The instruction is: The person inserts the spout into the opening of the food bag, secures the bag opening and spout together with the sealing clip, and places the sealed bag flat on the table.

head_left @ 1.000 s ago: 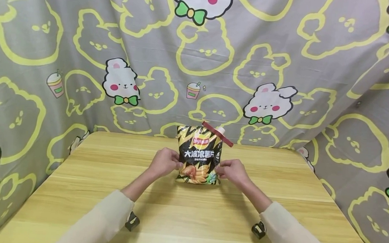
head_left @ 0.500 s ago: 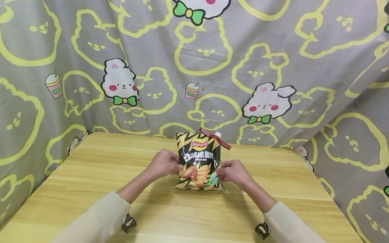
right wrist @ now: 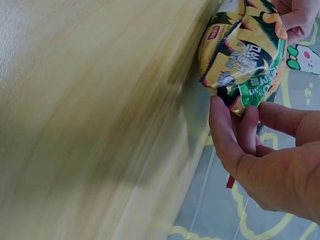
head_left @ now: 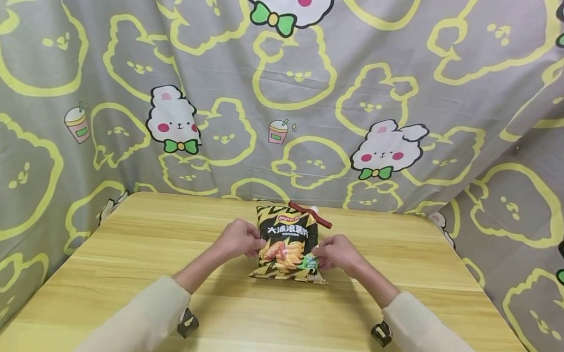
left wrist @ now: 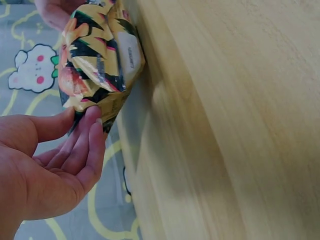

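Observation:
A black and yellow bag of chips (head_left: 284, 244) leans back low over the far part of the table, its printed front facing me. A dark red sealing clip (head_left: 320, 219) with a white spout cap (head_left: 314, 210) sits across its upper right corner. My left hand (head_left: 238, 238) pinches the bag's left edge; the left wrist view shows the thumb on the front and the fingers (left wrist: 92, 145) behind. On the opposite edge, my right hand (head_left: 340, 253) pinches the bag between thumb and fingers, as the right wrist view shows. The bag's back is hidden in the head view.
The light wooden table (head_left: 271, 322) spreads out around the bag. A grey curtain (head_left: 230, 74) printed with cartoon animals hangs behind the table and along both sides. Black wrist devices (head_left: 188, 322) show below both sleeves.
The bag, more upright a second ago, has tipped backward, its top with the red clip sinking toward the table and its bottom edge coming slightly nearer me. Both hands keep their hold.

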Demonstrator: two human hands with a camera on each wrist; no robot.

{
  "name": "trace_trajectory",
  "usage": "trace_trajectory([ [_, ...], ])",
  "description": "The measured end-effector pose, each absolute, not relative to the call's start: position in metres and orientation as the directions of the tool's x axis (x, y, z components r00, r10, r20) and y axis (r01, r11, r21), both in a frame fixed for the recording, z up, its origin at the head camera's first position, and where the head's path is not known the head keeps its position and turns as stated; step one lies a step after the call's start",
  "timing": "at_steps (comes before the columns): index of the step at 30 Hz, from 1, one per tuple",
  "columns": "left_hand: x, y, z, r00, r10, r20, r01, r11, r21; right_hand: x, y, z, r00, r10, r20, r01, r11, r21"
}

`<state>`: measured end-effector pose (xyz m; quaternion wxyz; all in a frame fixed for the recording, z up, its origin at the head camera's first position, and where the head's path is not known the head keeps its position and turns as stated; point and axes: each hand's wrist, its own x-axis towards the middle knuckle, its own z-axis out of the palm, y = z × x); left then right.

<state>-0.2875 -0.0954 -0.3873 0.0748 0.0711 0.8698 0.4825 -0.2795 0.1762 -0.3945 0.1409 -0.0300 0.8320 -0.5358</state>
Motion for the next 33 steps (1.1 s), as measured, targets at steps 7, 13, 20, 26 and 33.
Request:
trace_trajectory([
  [7,-0.290,-0.095,-0.391,-0.981,0.182,-0.063,0.040,0.515,0.856,-0.282,0.177,-0.398,-0.957,-0.204,-0.207,0.103,0.427,-0.898],
  [13,-0.290,-0.096,-0.395,-0.985,0.162,-0.064,0.033,0.536,0.844,-0.280,0.176,-0.398,-0.953,-0.211,-0.216,0.110,0.421,-0.900],
  [20,-0.289,-0.094,-0.398,-0.986,0.157,-0.056,0.038,0.542,0.840,-0.278,0.178,-0.400,-0.958,-0.210,-0.197,0.086,0.443,-0.893],
  [26,-0.291,-0.094,-0.398,-0.985,0.157,-0.069,0.026,0.533,0.846,-0.281,0.181,-0.404,-0.959,-0.203,-0.195,0.080,0.468,-0.880],
  [33,-0.291,-0.094,-0.399,-0.984,0.161,-0.074,0.029,0.556,0.831,-0.283,0.184,-0.406,-0.958,-0.213,-0.192,0.063,0.498,-0.865],
])
